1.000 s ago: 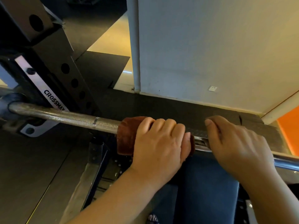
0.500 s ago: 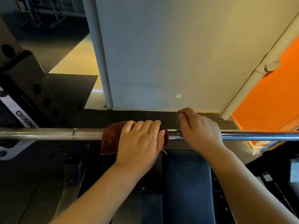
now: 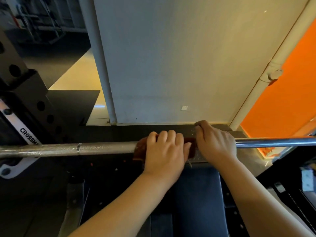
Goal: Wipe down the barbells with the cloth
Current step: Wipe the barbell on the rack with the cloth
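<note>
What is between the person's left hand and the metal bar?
In the head view, a brown cloth lies there, wrapped round the barbell under the curled left hand.

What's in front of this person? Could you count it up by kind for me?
barbell: 1
brown cloth: 1
hands: 2 (left hand, right hand)
black rack upright: 1
blue bench pad: 1
Total: 6

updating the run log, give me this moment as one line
left hand: grips brown cloth round barbell | right hand: grips barbell beside cloth
</note>
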`<state>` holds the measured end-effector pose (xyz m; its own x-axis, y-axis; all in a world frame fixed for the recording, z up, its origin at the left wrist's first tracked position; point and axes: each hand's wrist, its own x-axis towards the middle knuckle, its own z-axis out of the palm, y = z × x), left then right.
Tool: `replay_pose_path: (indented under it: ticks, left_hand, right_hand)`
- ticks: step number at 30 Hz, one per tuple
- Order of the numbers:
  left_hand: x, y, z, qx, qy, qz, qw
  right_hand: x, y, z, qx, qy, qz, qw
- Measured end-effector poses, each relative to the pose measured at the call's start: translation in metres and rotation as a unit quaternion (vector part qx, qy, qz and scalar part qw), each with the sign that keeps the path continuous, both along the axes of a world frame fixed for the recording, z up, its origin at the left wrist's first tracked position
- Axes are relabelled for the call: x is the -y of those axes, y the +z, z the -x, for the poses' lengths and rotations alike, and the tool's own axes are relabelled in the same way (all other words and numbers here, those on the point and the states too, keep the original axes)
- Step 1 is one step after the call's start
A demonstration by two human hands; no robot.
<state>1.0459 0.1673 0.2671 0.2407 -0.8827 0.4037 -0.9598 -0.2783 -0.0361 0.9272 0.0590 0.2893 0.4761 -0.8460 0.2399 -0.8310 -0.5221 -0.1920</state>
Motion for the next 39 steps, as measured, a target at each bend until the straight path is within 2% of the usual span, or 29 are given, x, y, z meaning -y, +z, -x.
replay_pose_path:
  ticks: [5, 9, 13, 16, 20, 27, 29, 31, 34, 37, 39]
  left_hand:
    - [-0.02, 0.008, -0.03, -0.013, -0.026, -0.052, 0.998]
    - [-0.053, 0.008, -0.073, -0.029, 0.071, -0.03, 0.997]
    - [-0.042, 0.005, -0.055, -0.037, 0.135, 0.011, 0.99]
    - [-0.021, 0.001, -0.025, -0.037, 0.067, 0.013, 0.997]
    - [-0.027, 0.001, -0.043, -0.026, 0.006, 0.003, 1.0]
    - [-0.082, -0.008, -0.097, -0.035, 0.077, 0.001, 0.996]
    - [-0.077, -0.002, -0.088, -0.047, 0.098, 0.007, 0.994]
    - [-0.069, 0.001, -0.071, -0.069, 0.101, 0.02, 0.992]
    - [-0.073, -0.002, -0.079, -0.063, 0.065, 0.017, 0.996]
    - [-0.096, -0.006, -0.107, -0.038, 0.038, 0.013, 0.998]
    - [-0.113, -0.005, -0.126, -0.048, 0.058, 0.012, 0.997]
  right_hand:
    - [0.002, -0.004, 0.0, 0.002, 0.002, 0.009, 1.0]
    - [0.002, -0.004, -0.002, -0.002, 0.001, 0.022, 1.0]
    - [-0.001, -0.001, -0.002, 0.004, 0.01, 0.02, 1.0]
    - [-0.003, 0.002, 0.002, 0.029, 0.022, 0.016, 0.999]
    - [0.0, 0.004, 0.005, 0.051, 0.045, -0.006, 0.998]
    - [-0.01, 0.004, 0.001, 0.07, 0.016, 0.001, 0.997]
    - [-0.012, 0.01, -0.003, 0.058, 0.006, -0.03, 0.998]
    - [-0.022, 0.02, -0.02, 0.042, 0.03, -0.065, 0.997]
    - [-0.06, 0.033, -0.07, -0.032, 0.126, -0.078, 0.988]
    - [-0.086, 0.031, -0.115, -0.015, 0.168, -0.095, 0.981]
    - [-0.09, 0.028, -0.128, -0.032, 0.163, -0.096, 0.981]
